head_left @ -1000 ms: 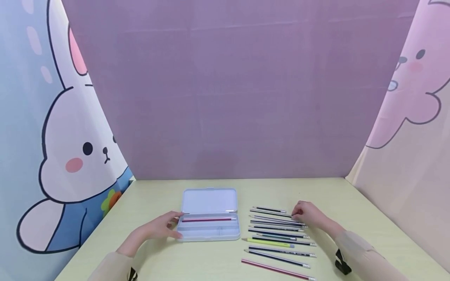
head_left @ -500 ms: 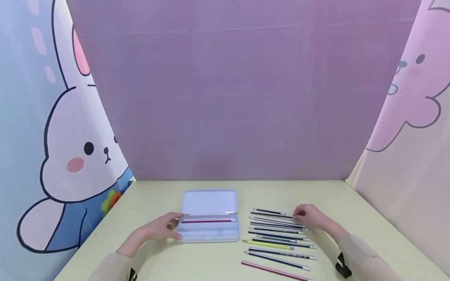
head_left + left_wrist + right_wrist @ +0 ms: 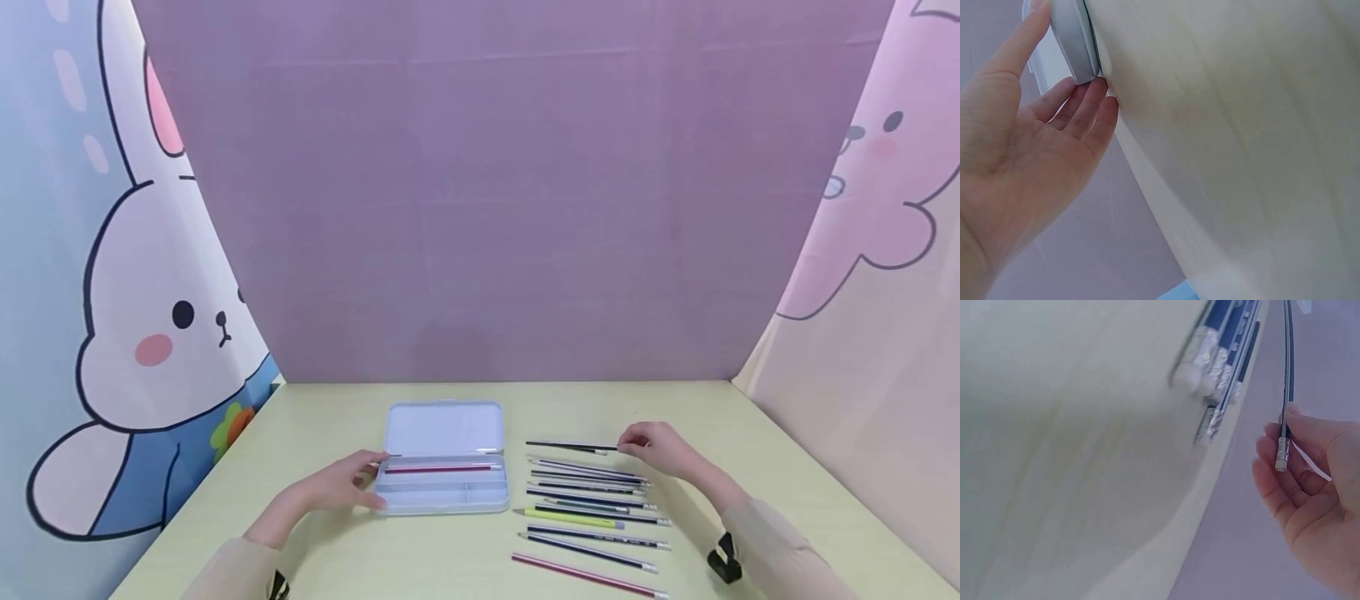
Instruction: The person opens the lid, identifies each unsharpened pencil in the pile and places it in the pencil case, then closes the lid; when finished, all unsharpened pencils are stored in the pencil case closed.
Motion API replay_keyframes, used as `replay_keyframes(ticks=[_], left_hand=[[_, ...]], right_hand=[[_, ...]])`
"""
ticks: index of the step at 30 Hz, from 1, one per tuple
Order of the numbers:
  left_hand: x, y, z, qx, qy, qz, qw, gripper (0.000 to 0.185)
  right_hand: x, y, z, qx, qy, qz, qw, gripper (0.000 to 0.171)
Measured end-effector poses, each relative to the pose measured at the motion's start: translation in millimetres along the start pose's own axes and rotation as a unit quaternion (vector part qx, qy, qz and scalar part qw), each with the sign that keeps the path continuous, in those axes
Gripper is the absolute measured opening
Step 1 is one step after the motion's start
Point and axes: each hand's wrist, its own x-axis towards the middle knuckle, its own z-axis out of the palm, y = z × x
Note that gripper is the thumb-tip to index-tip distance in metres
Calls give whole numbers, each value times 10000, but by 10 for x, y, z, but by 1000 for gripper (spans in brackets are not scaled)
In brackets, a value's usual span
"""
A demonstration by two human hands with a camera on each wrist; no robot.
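Note:
My left hand (image 3: 341,483) holds the left end of an open, pale plastic pencil case (image 3: 423,498), thumb at the near corner and fingers at the far one. In the left wrist view the fingertips touch the end of the case (image 3: 1075,44). A red pencil (image 3: 441,469) lies in its back compartment. My right hand (image 3: 660,450) pinches a dark striped pencil (image 3: 1289,375) close to its white eraser end, between thumb and fingers. In the right wrist view that pencil is raised off the table. Another short dark pencil lies partly behind it.
Right of the case lies a column of several dark pencils (image 3: 592,489), with a yellow-green one (image 3: 573,517) among them. A red pencil (image 3: 588,575) is nearest the front. The case's lid (image 3: 444,429) is folded back on the table (image 3: 330,417). A purple backdrop (image 3: 480,208) stands behind.
My right hand has lifted the dark pencil from the column and moved it slightly away from me and to the left. The left hand stays on the case.

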Motion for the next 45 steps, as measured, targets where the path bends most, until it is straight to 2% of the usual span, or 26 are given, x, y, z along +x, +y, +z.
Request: replay_keyframes(ticks=[19, 29, 38, 45], left_hand=[[-20, 32, 9, -39, -68, 61, 10000, 77], [-12, 6, 16, -69, -70, -66, 9999, 77], [-3, 9, -3, 22, -20, -70, 10000, 78], [-19, 37, -7, -21, -25, -109, 9999, 78]], right_hand=[[109, -217, 66, -135, 635, -129, 9978, 9], [222, -334, 149, -164, 615, -375, 9973, 8], [354, -495, 293, 71, 392, -376, 9985, 4], [454, -657, 353, 168, 409, -429, 9981, 5]])
